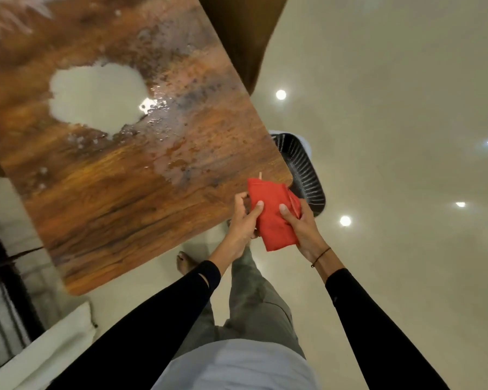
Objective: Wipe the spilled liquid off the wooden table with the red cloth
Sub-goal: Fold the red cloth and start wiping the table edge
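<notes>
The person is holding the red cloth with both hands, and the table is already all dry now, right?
Not quite. Both the left hand and the right hand do hold the red cloth, but the wooden table is not dry: the head view shows a big pale puddle on it.

Taking the wooden table [102, 192] as the anchor: the spilled liquid [96, 99] sits on its top toward the far left, the cloth [273, 215] is held by both hands at its near right corner, and a basket [302, 170] sits just off its right edge, on the floor.
</notes>
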Demonstrator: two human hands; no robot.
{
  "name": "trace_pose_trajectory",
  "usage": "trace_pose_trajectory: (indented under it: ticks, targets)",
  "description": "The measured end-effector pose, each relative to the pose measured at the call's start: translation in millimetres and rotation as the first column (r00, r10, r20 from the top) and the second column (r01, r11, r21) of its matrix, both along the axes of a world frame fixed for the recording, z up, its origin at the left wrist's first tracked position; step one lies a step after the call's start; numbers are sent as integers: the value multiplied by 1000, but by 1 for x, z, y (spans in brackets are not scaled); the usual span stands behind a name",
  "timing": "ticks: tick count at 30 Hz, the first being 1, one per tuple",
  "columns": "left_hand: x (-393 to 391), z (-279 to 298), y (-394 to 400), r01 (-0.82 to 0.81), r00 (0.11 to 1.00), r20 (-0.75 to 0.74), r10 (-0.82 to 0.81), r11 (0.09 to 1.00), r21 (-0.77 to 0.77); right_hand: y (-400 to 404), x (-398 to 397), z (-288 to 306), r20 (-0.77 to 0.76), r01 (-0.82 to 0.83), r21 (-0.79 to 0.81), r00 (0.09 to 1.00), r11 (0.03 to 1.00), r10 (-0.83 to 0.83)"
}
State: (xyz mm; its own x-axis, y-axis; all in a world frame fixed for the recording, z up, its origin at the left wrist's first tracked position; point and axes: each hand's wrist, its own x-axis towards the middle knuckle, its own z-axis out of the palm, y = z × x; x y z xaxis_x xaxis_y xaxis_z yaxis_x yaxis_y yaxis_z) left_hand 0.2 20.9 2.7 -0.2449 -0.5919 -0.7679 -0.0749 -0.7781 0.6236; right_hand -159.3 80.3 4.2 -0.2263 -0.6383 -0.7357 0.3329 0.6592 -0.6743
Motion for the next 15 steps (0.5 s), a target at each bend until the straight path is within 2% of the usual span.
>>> trace_pose_trajectory:
  ticks: [3,6,10,13,15]
  targets:
    - [49,0,-5,-81,995,53,82,997,-13,-21,41,-3,-29,-149,-48,989,988,147]
    - [109,-2,-8,-142,980,136,148,988,-54,-45,86,-11,-134,-354,-135,932,925,337]
    - [195,-6,-7,-287,937,186,297,955,-78,-79,161,-19,-317,-672,-175,730,719,605]
    - [256,-12,0,-453,866,187,463,886,-99,-97,225,-28,-385,-818,-188,571,544,725]
    - [294,-18,7,-482,822,255,509,861,-164,-106,265,-33,-432,-882,-193,470,430,770]
